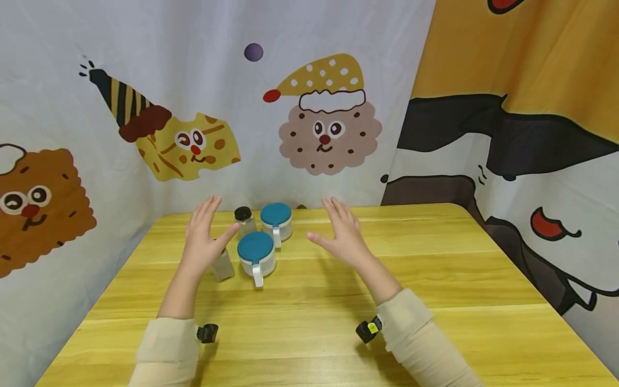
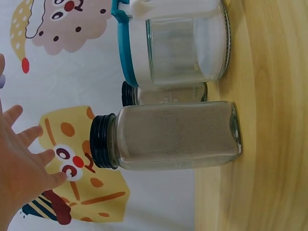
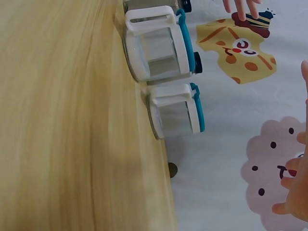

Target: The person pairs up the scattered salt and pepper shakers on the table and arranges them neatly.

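Observation:
My left hand (image 1: 202,242) is raised over the table's left part with fingers spread, holding nothing. It overlaps a square glass jar (image 1: 223,267) in the head view; the left wrist view shows that jar (image 2: 175,135) upright, with a black lid and greyish powder inside. My right hand (image 1: 344,236), fingers extended, hovers right of the containers and holds nothing. Between the hands stand a nearer glass container (image 1: 263,267) with a blue lid and white handle, and a similar farther container (image 1: 285,230). A second black-lidded jar (image 1: 245,223) stands behind the nearer container, partly hidden.
The wooden table (image 1: 435,279) ends at a white cloth backdrop (image 1: 217,32) printed with cartoon food. More printed cloth (image 1: 546,177) hangs along the right side. Each sleeve cuff carries a small black wrist camera, such as the left one (image 1: 208,333).

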Demonstrator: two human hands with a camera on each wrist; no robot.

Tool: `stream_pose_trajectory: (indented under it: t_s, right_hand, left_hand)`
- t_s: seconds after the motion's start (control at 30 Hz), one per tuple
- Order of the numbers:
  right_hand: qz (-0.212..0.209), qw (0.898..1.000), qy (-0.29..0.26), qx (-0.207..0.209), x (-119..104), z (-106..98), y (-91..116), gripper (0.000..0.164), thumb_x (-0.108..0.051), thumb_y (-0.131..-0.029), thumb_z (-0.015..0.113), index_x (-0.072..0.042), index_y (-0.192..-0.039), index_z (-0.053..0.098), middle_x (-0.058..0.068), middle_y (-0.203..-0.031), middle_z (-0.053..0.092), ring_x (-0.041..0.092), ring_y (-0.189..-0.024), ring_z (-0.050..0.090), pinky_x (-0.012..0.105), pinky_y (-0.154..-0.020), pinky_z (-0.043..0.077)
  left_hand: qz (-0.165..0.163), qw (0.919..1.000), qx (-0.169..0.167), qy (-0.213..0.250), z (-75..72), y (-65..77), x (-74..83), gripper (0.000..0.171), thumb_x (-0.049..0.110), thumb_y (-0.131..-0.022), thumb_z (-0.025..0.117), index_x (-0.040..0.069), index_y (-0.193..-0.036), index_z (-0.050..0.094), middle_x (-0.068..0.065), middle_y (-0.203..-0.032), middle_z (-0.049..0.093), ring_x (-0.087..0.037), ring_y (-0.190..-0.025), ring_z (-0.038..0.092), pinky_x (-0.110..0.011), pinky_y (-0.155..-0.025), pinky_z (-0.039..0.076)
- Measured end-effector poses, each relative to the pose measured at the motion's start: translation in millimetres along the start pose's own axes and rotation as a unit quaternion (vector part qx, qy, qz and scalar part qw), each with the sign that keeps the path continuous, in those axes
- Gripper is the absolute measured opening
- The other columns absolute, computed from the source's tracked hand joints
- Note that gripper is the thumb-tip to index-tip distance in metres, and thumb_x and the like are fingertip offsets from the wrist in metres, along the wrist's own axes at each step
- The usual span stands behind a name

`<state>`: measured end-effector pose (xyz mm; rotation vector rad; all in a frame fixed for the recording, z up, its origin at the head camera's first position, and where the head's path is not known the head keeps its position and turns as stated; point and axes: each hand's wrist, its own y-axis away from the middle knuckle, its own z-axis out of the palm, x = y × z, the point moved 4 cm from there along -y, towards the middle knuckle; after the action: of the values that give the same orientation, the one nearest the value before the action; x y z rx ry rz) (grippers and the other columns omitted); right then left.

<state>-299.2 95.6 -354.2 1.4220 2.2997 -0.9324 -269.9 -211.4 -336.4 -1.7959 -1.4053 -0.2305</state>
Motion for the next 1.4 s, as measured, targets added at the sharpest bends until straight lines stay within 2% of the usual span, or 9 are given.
stream_pose_trajectory:
  t_s: [0.63,1.0,1.4]
  right_hand:
    - [0.015,0.998,-0.062,-0.013,-7.6,25.0,8.8,0.094,-0.063,-0.083,0.061,-0.022,-0.155,0.015,0.01,-0.158,0.01,0.036,-0.142,0.009,0.06,-0.108,0.002]
    - [0.017,0.995,-0.1,-0.01,-14.7,42.3,12.2,0.093,-0.053,-0.083,0.069,-0.022,-0.154,0.019,0.009,-0.157,0.015,0.036,-0.141,0.012,0.062,-0.108,0.006]
    - [0.031,0.992,-0.121,-0.007,-19.1,60.7,15.3,0.096,-0.056,-0.081,0.069,-0.025,-0.155,0.016,0.003,-0.159,0.013,0.033,-0.142,0.011,0.061,-0.108,0.01]
  left_hand:
    - [-0.023,0.997,0.025,0.069,-5.0,12.7,-15.1,0.073,0.032,-0.092,0.066,0.017,-0.152,0.029,-0.01,-0.156,0.021,-0.037,-0.141,0.012,-0.068,-0.104,0.011]
    - [-0.064,0.9918,0.038,0.104,-7.4,21.5,-27.3,0.073,0.034,-0.092,0.065,0.02,-0.152,0.028,-0.006,-0.157,0.021,-0.033,-0.142,0.013,-0.066,-0.105,0.013]
    - [-0.1,0.9838,0.048,0.14,-8.6,31.0,-39.4,0.07,0.035,-0.092,0.065,0.022,-0.152,0.029,-0.007,-0.156,0.022,-0.032,-0.141,0.016,-0.06,-0.109,0.013]
